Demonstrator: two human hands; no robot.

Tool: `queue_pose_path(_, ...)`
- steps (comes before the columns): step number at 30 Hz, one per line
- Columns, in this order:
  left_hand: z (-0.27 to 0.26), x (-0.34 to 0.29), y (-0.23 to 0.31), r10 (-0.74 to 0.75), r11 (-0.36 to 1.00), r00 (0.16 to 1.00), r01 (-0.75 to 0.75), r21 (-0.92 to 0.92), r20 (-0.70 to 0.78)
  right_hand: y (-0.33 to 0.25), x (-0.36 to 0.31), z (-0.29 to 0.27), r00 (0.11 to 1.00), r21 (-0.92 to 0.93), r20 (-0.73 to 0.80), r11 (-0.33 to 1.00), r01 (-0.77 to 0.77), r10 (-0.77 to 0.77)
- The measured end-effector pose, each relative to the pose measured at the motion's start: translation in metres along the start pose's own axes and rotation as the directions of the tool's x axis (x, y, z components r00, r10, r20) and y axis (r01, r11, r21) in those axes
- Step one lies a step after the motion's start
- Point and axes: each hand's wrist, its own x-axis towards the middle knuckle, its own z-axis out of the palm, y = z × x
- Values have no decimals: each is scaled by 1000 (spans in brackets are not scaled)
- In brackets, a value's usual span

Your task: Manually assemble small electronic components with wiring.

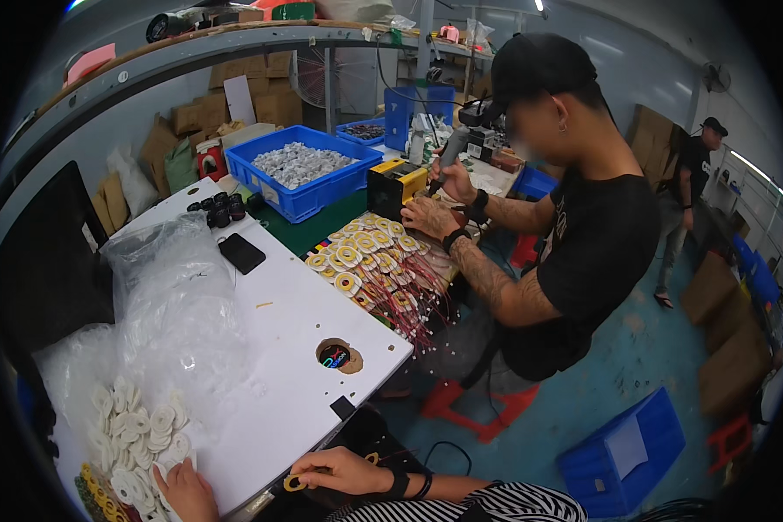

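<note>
Leftmost, yellow coils [100, 498] stacked left of the left hand [185, 493]. White rings [130, 435] heaped at that hand's fingertips, no coils seen on them: apparently the share left to do. Left fingers bent over the heap; cannot tell whether they grip one. Plastic bags [170, 287] crowd the area beyond. Between the hands, bare white tabletop [244, 439], open room for sliding parts. Right hand [344, 471] pinches a yellow coil [295, 481] beside the table edge. Well beyond it, massed coil-fitted pieces [370, 248] with red wires, seemingly done.
</note>
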Motion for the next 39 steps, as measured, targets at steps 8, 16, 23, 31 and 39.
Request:
queue_pose_path(8,-76,31,36,-124,992,992,124,-5,-9,4,-2,1,999,-17,3,999,33,-33)
queue_pose_path(16,-71,27,106,-34,608,976,192,-771,216,-28,-6,3,996,-54,25,994,90,-89)
queue_pose_path(23,-78,48,120,-158,-8,898,414,-910,410,-28,1,0,990,-75,-87,990,-118,111)
queue_pose_path(31,-69,48,116,-51,-266,872,458,-848,487,-18,4,5,991,-172,-120,982,-75,55)
queue_pose_path(39,-67,45,118,-42,-166,912,396,-903,408,-30,0,12,993,-276,-108,959,-67,38)
